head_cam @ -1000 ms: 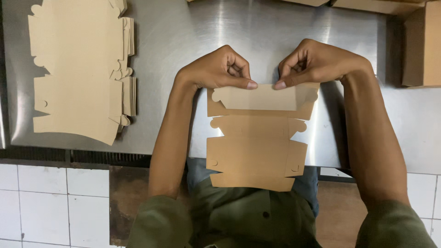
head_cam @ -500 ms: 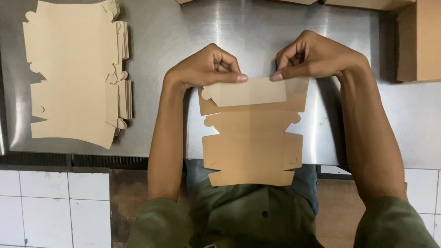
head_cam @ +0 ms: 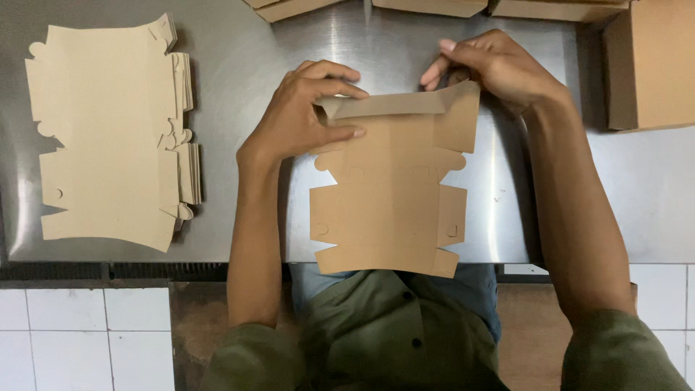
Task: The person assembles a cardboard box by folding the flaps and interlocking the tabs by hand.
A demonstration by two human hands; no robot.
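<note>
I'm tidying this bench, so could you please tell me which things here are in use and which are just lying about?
In use:
- flat brown die-cut cardboard box blank, top flap being folded
- left hand
- right hand

Lying about:
- stack of pale flat cardboard blanks
- assembled brown cardboard box
- brown cardboard boxes along the far edge
- steel table

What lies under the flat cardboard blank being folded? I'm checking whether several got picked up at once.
Under the cardboard blank only the steel table shows at its edges. Its near edge overhangs the person's lap. Whether a second sheet lies beneath it cannot be seen.
</note>
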